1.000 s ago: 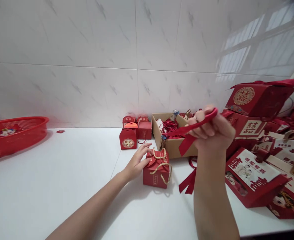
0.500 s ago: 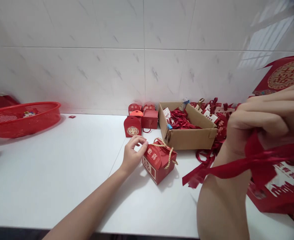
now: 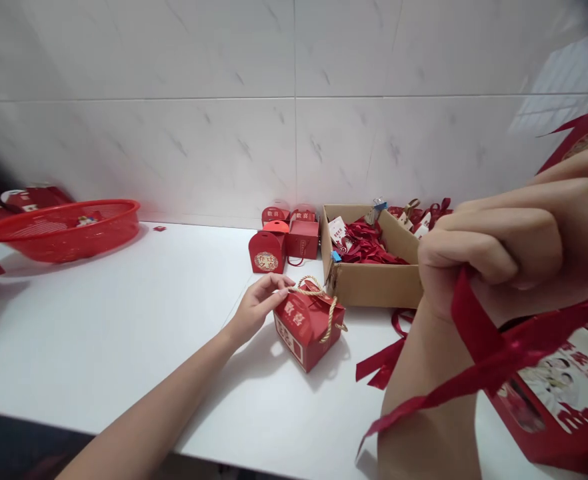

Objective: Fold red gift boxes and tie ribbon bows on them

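A small red gift box (image 3: 308,327) with gold rope handles stands on the white table. At its upper left edge my left hand (image 3: 258,305) pinches the gold rope between thumb and fingers. Raised at the right, close to the camera, my right hand (image 3: 504,233) is closed around a dark red ribbon (image 3: 479,327), whose ends trail down across the forearm. Beneath that forearm, more red ribbon ends (image 3: 381,363) lie on the table.
Behind stand a cardboard box (image 3: 377,285) of red ribbons and tags and several small red boxes (image 3: 268,252). A red plastic basket (image 3: 74,233) sits at the left. A large red box (image 3: 564,400) is at the right, partly behind my arm.
My right hand has moved left in view and the ribbon hangs lower. My left fingers have moved onto the gold rope. The view has shifted slightly.
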`<state>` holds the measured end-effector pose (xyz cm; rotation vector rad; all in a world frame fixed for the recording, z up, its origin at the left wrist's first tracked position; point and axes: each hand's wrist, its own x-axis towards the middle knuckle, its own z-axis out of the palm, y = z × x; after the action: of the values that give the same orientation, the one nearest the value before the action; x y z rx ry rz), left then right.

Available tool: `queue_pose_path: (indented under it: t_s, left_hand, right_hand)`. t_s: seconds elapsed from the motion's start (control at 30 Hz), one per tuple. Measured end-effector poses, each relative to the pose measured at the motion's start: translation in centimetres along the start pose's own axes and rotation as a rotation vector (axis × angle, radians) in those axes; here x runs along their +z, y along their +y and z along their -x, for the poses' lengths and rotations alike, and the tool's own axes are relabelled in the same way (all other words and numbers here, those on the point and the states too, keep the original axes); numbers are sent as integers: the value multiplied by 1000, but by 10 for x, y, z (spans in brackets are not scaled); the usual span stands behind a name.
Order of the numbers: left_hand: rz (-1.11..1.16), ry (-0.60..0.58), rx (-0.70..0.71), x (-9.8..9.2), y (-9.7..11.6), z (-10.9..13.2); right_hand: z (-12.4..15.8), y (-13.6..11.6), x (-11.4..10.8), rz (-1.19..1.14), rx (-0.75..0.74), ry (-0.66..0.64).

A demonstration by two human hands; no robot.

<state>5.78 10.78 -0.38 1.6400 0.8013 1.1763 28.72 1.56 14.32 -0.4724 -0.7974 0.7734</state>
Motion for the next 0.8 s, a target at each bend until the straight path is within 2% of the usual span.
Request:
queue_pose_path:
  t_s: [0.1, 0.17, 0.23, 0.33, 0.37, 0.43, 0.5, 0.57, 0.63, 0.7, 0.8]
  left_hand:
    - [45, 87, -95, -1, -5, -5]
    - [-50, 159, -136, -3, -11, -8]
    - [-226, 302, -72, -6, -16, -10]
    - [-429, 482, 156, -9, -14, -9]
    - [-479, 476, 243, -10, -11, -6]
    - [-611, 351, 424, -8, -1, 2]
    - [-775, 153, 602, -1, 9, 12]
    - [-902, 10, 721, 12, 17, 21]
    - [-1020, -37, 758, 25, 21, 28]
    - [-1104, -45, 720, 35, 22, 32]
    - [-1121, -84, 713, 36, 19, 32]
  right_hand:
    - [-3, 11, -2, 32, -182, -19]
    - [-6, 18, -6, 135, -199, -23]
    - [-9, 23, -10, 200, -168, -76]
    - [-9, 26, -16, 202, -89, -289]
    - [-8, 26, -18, 195, -79, -377]
    - [-7, 28, -19, 201, -86, -505]
    - [-5, 30, -19, 250, -101, -566]
    - [-5, 32, -17, 324, -117, -572]
    - [-6, 31, -14, 421, -141, -587]
    - [-5, 28, -12, 507, -169, -558]
    - [-2, 21, -8, 497, -220, -457]
